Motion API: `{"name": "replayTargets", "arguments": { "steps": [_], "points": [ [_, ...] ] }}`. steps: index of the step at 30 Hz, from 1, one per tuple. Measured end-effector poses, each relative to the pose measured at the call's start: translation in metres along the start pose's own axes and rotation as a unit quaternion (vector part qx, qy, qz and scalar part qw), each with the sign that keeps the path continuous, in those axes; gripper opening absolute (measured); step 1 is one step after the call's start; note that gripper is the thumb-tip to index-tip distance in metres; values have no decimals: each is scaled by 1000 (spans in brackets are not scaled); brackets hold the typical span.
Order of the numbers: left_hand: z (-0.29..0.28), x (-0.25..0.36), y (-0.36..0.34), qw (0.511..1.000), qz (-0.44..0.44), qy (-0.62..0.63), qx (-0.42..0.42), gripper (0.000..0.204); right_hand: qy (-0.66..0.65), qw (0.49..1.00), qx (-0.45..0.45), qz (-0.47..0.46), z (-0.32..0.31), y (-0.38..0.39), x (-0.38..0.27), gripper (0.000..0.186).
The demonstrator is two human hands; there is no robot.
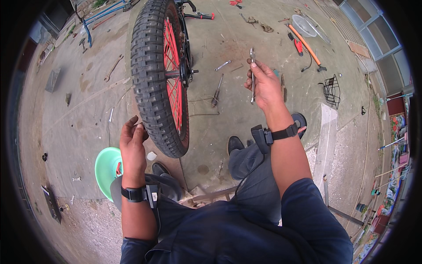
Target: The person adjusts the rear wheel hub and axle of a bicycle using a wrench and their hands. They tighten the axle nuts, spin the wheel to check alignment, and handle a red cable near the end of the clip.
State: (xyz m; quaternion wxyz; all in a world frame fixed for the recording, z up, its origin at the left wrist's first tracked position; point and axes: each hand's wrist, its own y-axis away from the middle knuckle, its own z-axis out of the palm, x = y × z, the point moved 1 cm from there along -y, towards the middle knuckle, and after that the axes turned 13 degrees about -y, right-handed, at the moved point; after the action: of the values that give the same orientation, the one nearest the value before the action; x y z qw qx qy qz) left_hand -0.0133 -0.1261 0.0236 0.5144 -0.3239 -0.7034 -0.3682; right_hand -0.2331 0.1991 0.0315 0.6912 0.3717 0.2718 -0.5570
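A fat black knobby tyre [151,66] with red spokes [173,75] stands upright in front of me, left of the middle. The axle end [193,71] sticks out on its right side. My right hand [266,83] is closed round a slim metal wrench [252,56], held up to the right of the wheel and apart from it. Low on the tyre's left side is my left hand [133,138], its fingers bent and pressed together. Whatever those fingers hold, if anything, is hidden, and I cannot tell whether they touch the rubber.
A screwdriver [217,91] and a small wrench [223,66] lie right of the wheel. A green basin [104,169] sits by my left leg. Farther right are an orange-handled hammer [305,45], red-handled pliers [299,46] and a black wire basket [332,91]. Another wrench [114,68] lies left.
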Motion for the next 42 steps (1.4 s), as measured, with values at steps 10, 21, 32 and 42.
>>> {"name": "replayTargets", "arguments": {
  "steps": [10, 21, 32, 42],
  "points": [
    [-2, -1, 1, 1000, 5, 1, 11, 41, 63, 997, -29, 30, 28, -16, 12, 16],
    [-10, 10, 3, 998, -24, -54, 14, 40, 158, 982, -63, 85, 114, -119, 74, 23],
    [-8, 12, 3, 999, -31, -15, 9, 40, 101, 989, -79, 76, 122, -132, 97, 14],
    [-9, 11, 4, 999, -30, -6, 8, 41, 195, 979, -65, 6, 128, -137, 99, 13]
  ]
}}
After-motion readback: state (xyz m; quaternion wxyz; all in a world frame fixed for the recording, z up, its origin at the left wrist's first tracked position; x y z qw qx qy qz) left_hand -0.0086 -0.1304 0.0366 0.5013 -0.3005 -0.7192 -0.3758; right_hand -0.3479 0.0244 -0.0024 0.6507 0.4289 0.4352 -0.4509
